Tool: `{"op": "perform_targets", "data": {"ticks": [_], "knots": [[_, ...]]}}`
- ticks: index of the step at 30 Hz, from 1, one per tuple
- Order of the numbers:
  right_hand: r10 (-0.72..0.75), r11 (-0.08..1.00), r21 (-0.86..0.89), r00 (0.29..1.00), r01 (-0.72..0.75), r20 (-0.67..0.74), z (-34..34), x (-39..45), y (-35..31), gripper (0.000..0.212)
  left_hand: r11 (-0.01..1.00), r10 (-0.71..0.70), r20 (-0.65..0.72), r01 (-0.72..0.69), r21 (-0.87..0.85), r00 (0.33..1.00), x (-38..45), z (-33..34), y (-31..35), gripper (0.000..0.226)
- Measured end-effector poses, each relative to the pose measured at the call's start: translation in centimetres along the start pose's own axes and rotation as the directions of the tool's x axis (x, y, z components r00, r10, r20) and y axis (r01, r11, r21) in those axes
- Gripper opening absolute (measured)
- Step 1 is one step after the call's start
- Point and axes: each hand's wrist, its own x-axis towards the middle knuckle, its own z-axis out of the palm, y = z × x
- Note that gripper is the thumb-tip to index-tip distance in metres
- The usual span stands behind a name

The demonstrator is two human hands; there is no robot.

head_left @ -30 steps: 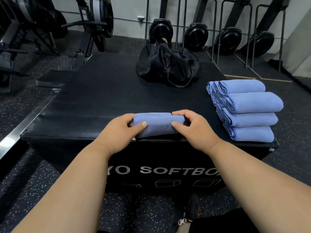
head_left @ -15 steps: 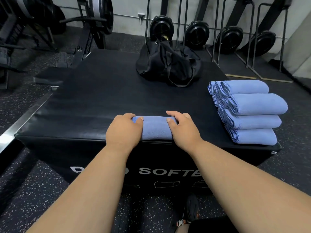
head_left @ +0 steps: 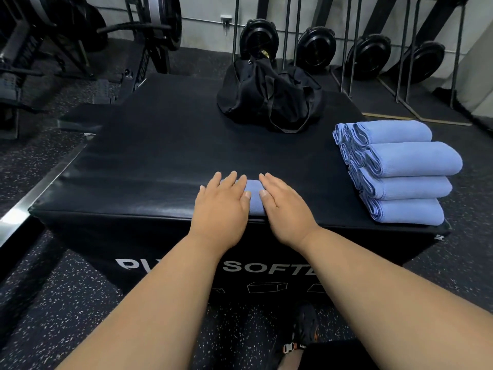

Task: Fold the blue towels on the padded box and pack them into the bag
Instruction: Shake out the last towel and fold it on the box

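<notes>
Both hands flat on a folded towel

Left hand [head_left: 222, 202] and right hand [head_left: 284, 206], grip open, press the blue towel [head_left: 254, 196] at the padded box's [head_left: 149, 156] near edge.

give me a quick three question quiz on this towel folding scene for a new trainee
1. True or false: both hands lie flat on the small folded towel.
2. How many folded towels are in the row at the right of the padded box?
3. Where is the black bag? A) on the floor B) at the far side of the box top C) on the towel row

Key: 1 true: left hand and right hand press it with straight fingers. 2 four. 3 B.
</notes>
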Motion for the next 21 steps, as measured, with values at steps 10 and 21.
{"op": "perform_targets", "data": {"ticks": [10, 21], "knots": [[-0.014, 0.991, -0.136, 1.000, 0.017, 0.027, -0.3, 0.2, 0.0, 0.054, 0.994, -0.111, 0.070, 0.110, 0.026, 0.991, 0.2, -0.5, -0.1, 0.059], [0.051, 0.999, 0.006, 0.998, -0.051, -0.019, -0.3, 0.0, -0.2, 0.049, 0.996, -0.087, 0.066, 0.088, -0.012, 0.994, -0.5, -0.6, 0.1, 0.058]]}}
